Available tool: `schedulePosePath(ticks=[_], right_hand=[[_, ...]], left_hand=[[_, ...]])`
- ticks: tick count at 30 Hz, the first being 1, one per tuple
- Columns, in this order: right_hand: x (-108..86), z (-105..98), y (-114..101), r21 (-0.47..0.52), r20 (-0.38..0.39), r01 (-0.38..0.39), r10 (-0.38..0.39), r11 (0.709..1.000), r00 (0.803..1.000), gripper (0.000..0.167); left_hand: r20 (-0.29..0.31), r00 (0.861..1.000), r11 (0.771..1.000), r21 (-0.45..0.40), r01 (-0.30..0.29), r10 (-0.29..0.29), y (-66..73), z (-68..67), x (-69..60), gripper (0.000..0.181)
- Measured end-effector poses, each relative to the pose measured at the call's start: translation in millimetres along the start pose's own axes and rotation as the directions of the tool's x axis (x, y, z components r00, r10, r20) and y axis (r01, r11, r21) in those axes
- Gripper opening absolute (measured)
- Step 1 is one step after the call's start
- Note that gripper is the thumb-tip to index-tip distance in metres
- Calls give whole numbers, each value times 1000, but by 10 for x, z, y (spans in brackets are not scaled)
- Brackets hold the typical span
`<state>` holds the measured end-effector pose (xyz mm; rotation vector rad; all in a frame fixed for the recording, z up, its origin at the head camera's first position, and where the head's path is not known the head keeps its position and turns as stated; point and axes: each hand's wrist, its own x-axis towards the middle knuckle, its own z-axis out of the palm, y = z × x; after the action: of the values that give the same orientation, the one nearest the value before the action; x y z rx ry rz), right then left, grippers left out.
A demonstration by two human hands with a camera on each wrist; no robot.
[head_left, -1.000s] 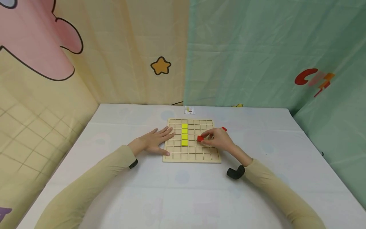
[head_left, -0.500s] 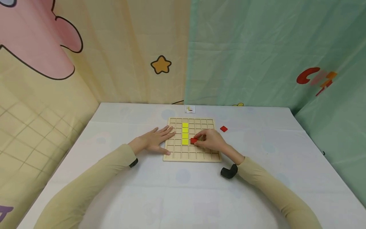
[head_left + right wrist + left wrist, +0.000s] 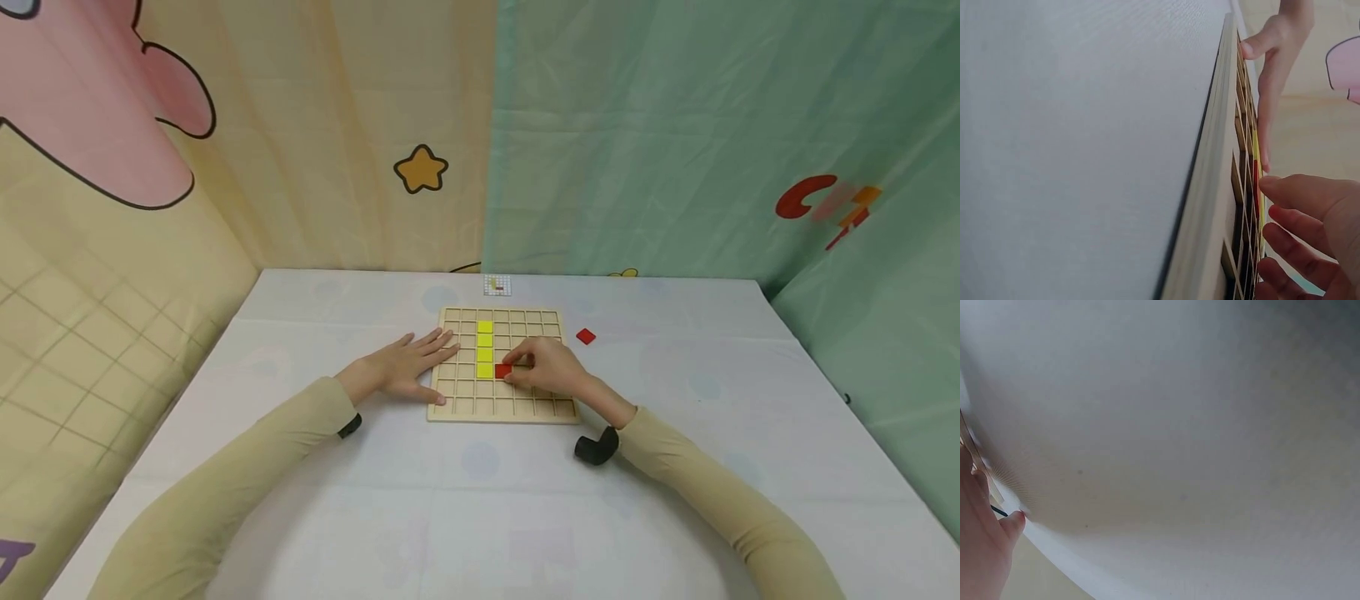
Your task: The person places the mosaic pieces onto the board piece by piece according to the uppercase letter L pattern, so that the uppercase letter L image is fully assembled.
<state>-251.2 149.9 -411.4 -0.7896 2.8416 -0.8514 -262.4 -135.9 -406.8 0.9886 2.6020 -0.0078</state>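
Observation:
A wooden grid board [image 3: 463, 408] lies on the table. Several yellow square tiles [image 3: 485, 341] form a column in its cells. Directly right of the lowest one is a red square tile [image 3: 502, 372], lying about level with it. My right hand [image 3: 553, 367] pinches this tile at its right side with thumb and forefinger; in the right wrist view the thumb [image 3: 1300, 187] reaches to the red strip and the other fingers are bent. My left hand [image 3: 396, 370] rests spread on the board's left edge, fingers straight. Only part of that hand [image 3: 985, 531] shows in the left wrist view.
Another red tile [image 3: 586, 336] lies on the white table [image 3: 480, 508] right of the board. Behind the board is a small card [image 3: 497, 286] printed with a coloured grid pattern. Patterned curtains [image 3: 637, 150] hang around the back and sides.
My right hand has carried the red tile left and brought it down beside the lowest yellow tile. The other red tile is now fully uncovered. My left hand has stayed put.

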Motion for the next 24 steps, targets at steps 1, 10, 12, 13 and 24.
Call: schedulePosePath(ticks=[1,10,12,13,24], right_hand=[[-2,-9,4,-3,-5,10,-10,1000,1000,27],[-108,-151,83,18,-63,-5,6,1000,998,24],[-148,-185,125,31,-86,-10,13,999,996,23],[-171,-203,147,36,-102,-10,13,999,995,21],[-437,-413,543,15,-228,-62,64,998,971,21]], left_hand=[[-1,1000,1000,-1,-1,1,-1,-4,-4,96],[1,1000,1000,-3,0,0,-10,-1,-8,95],[0,1000,1000,-5,-1,1,-6,-1,-9,95],[1,1000,1000,-6,0,0,-4,-3,-12,95],[-9,1000,1000,-14,-8,8,-13,17,6,95]])
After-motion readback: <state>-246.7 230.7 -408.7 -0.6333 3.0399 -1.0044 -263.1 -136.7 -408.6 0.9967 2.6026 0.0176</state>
